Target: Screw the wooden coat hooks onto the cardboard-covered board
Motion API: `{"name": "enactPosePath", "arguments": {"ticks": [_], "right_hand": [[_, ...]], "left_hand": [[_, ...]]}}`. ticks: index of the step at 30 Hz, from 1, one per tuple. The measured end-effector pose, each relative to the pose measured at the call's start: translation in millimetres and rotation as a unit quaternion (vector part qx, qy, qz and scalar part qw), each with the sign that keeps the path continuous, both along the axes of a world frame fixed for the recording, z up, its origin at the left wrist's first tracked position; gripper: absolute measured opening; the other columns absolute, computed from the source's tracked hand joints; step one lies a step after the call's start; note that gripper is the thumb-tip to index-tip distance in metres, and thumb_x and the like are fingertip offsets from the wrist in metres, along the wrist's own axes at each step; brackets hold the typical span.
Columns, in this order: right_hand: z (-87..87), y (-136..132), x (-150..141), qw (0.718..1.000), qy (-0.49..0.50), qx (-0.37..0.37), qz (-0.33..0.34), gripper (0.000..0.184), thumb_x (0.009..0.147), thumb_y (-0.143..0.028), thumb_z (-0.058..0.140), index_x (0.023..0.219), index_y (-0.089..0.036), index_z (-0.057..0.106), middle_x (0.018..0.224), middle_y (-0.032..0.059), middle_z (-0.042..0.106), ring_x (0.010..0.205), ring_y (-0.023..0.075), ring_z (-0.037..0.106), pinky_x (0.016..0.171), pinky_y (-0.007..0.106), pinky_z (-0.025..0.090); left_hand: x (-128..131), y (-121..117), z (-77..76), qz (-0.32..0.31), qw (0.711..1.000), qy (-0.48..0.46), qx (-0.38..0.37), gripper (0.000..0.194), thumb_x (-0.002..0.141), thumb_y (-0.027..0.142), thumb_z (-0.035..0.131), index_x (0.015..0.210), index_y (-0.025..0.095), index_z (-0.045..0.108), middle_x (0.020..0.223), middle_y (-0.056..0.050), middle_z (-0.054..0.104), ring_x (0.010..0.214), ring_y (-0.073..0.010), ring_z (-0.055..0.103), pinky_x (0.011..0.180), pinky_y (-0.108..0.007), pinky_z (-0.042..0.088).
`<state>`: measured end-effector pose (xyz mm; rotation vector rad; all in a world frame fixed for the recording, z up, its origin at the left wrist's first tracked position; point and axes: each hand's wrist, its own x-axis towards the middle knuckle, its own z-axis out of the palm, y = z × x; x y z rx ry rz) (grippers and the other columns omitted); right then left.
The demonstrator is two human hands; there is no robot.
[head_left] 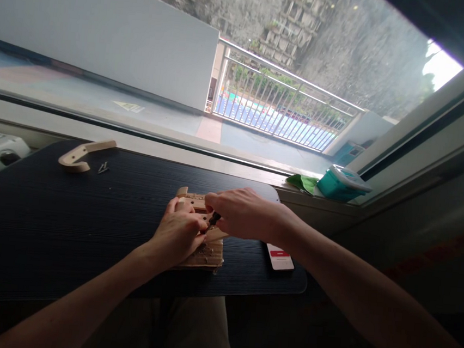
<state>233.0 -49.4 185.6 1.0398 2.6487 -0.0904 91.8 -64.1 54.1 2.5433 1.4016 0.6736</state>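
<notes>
A pale wooden piece with holes (192, 198) lies on a cardboard pad (206, 256) on the black table (67, 218). My left hand (177, 233) is closed and presses down on the wood and the pad. My right hand (239, 213) is closed on a small dark-handled tool (213, 220) whose tip points down at the wood between the two hands. The tool's tip is hidden by my fingers.
A curved wooden hook piece (81, 156) and a few loose screws (103, 168) lie at the table's far left. A phone (280, 257) rests by my right wrist. A teal lidded box (342, 183) and a green cloth (303, 182) sit on the window sill.
</notes>
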Motion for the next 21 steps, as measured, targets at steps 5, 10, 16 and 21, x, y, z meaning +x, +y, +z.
{"name": "enactPosePath", "arguments": {"ticks": [5,10,16,21], "right_hand": [[0.2,0.9,1.4,0.999,0.038,-0.003,0.035,0.013,0.08,-0.011,0.052,0.089,-0.016,0.06,0.092,0.0058,0.065,0.082,0.0152,0.06,0.063,0.024,0.035],[-3.5,1.3,1.2,1.0,0.024,-0.011,0.01,0.01,0.084,-0.017,0.048,0.088,-0.014,0.058,0.086,0.0075,0.066,0.077,0.0166,0.06,0.06,0.025,0.035],[2.0,-0.1,3.6,0.999,0.038,-0.002,0.018,0.015,0.081,-0.015,0.052,0.094,-0.017,0.059,0.094,0.0057,0.066,0.083,0.0158,0.059,0.061,0.023,0.033],[1.8,-0.6,2.7,1.0,0.02,-0.001,0.007,0.014,0.085,-0.018,0.048,0.088,-0.014,0.06,0.085,0.0074,0.067,0.076,0.016,0.06,0.059,0.025,0.031]], "left_hand": [[-0.4,0.7,-1.0,0.005,1.0,-0.002,0.013,0.018,0.077,0.03,0.059,0.063,0.025,0.07,0.076,-0.005,0.069,0.1,-0.0273,0.051,0.1,-0.056,0.024],[-0.3,1.0,-1.2,0.007,1.0,0.013,0.016,0.018,0.077,0.03,0.058,0.063,0.026,0.07,0.074,-0.005,0.069,0.099,-0.0268,0.052,0.1,-0.056,0.025],[0.7,-0.7,2.9,0.016,1.0,0.007,-0.004,0.018,0.076,0.031,0.058,0.065,0.026,0.071,0.084,-0.006,0.069,0.102,-0.03,0.051,0.1,-0.058,0.024],[0.2,0.3,1.5,0.017,1.0,0.008,-0.002,0.018,0.075,0.032,0.059,0.064,0.025,0.072,0.079,-0.007,0.067,0.1,-0.0298,0.052,0.1,-0.058,0.025]]}}
